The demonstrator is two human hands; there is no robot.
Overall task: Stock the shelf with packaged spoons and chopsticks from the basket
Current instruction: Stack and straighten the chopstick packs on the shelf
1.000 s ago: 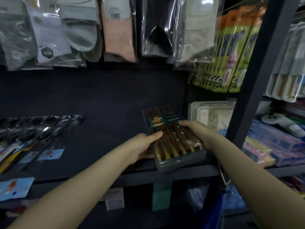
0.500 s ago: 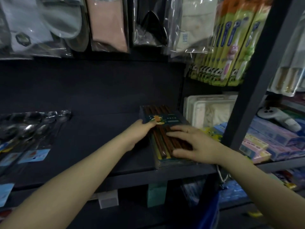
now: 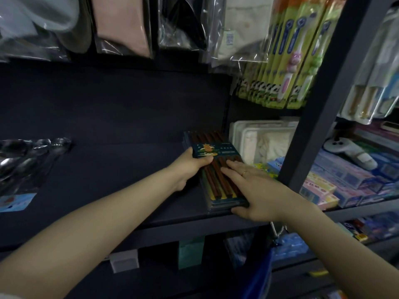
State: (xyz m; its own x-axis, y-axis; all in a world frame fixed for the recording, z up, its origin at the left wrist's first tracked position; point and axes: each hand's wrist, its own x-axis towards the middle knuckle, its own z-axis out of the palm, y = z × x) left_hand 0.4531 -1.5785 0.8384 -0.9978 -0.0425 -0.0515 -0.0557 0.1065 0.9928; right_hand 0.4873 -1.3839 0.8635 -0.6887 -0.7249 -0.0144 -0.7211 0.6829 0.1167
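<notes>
Dark shelf (image 3: 121, 169), chopstick pack (image 3: 218, 171) near front edge, both hands touching

The flat dark matt shelf board (image 3: 121, 169) looked smooth. Reddish-brown wooden chopsticks (image 3: 218, 180) lay under glossy clear plastic wrapping. Shiny metal spoons (image 3: 26, 156) gleamed inside clear glossy plastic sleeves.
</notes>
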